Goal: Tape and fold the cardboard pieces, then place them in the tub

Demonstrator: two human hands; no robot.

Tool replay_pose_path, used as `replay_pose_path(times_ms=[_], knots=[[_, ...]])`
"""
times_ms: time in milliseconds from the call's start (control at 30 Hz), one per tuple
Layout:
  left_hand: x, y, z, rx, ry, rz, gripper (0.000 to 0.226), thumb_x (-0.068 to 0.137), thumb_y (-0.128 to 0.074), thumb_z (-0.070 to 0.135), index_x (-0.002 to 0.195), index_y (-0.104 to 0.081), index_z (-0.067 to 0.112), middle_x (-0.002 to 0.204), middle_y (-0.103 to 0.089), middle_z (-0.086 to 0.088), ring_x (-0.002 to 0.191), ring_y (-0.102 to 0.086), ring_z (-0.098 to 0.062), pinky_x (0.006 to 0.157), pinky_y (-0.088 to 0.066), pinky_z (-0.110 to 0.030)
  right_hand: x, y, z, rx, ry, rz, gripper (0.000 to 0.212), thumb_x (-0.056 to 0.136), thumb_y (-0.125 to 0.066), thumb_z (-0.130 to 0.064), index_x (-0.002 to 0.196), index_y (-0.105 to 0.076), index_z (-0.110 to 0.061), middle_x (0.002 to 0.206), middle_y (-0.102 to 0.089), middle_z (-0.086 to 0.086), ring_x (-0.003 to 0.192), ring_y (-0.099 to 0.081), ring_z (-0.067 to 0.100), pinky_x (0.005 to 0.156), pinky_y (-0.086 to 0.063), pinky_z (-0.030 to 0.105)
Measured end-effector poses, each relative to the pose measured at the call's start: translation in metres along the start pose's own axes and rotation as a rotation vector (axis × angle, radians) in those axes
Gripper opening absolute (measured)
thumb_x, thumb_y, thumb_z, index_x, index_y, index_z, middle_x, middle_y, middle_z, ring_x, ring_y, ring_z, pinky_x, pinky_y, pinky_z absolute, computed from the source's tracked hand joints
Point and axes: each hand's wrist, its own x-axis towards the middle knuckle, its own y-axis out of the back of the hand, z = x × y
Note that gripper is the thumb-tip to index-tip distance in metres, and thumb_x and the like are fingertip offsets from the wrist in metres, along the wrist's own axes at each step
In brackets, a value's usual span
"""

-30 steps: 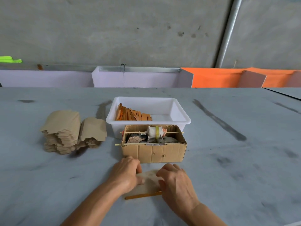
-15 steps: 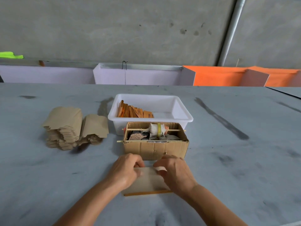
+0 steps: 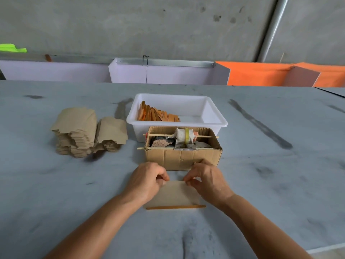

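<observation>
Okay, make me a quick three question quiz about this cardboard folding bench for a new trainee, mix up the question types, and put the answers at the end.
1. True or false: the white tub already holds folded pieces.
2. Which hands are on the cardboard piece being worked? A) left only B) right only C) both
3. Fill in: the stack of unfolded cardboard lies to the ____ of the tub.

Key
1. True: orange-edged pieces lean in its left part.
2. C: the left hand and right hand each pinch its far edge, just in front of the brown box with the tape roll.
3. Left.
</observation>
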Motion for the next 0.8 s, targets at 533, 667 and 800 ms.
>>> replay_pose_path(times_ms=[533, 667, 800], knots=[[-0.021, 0.02, 0.018, 0.555, -0.552, -0.103, 0.028, 0.047, -0.083, 0.002, 0.042, -0.058, 0.015, 0.051, -0.051, 0.002, 0.054, -0.055, -0.015, 0.039, -0.036, -0.019, -0.014, 0.006, -0.01, -0.531, 0.412, -0.077, 0.014, 0.065, -0.072, -0.016, 0.062, -0.071, -0.029, 0.062, -0.056, -0.012, 0.07, -0.055, 0.013, 0.058, -0.041, 0.023], [-0.023, 0.015, 0.023, 0.63, -0.413, -0.203, 0.018, 0.076, -0.064, -0.001, 0.084, -0.071, 0.013, 0.088, -0.058, 0.0, 0.091, -0.051, -0.018, 0.071, -0.043, -0.027, -0.022, 0.003, -0.008, -0.451, 0.259, -0.157, 0.035, 0.087, -0.044, -0.008, 0.103, -0.068, -0.027, 0.091, -0.056, -0.004, 0.093, -0.045, 0.019, 0.075, -0.034, 0.029], [-0.025, 0.002, 0.025, 0.683, -0.352, -0.184, 0.035, 0.092, -0.036, 0.0, 0.116, -0.058, 0.013, 0.107, -0.049, -0.004, 0.108, -0.038, -0.023, 0.078, -0.028, -0.031, -0.023, 0.001, -0.023, -0.4, 0.176, -0.141, 0.031, 0.074, -0.059, -0.008, 0.093, -0.073, -0.028, 0.075, -0.057, -0.002, 0.08, -0.051, 0.019, 0.064, -0.031, 0.027]])
